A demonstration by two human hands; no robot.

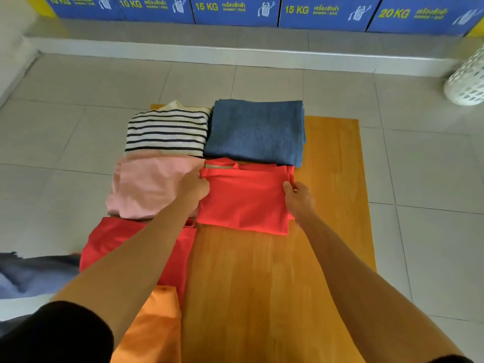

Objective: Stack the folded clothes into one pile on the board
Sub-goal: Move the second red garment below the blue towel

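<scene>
Several folded clothes lie on a wooden board on the tiled floor. A coral-red folded shirt sits mid-board. My left hand grips its left edge and my right hand grips its right edge. Behind it lies a folded blue garment. To the left are a striped top, a pink garment, a darker red garment partly under my left forearm, and an orange garment nearest me.
A white perforated laundry basket lies on the floor at the far right. Blue washer panels line the back above a raised step. Bluish fabric lies on the floor at the left.
</scene>
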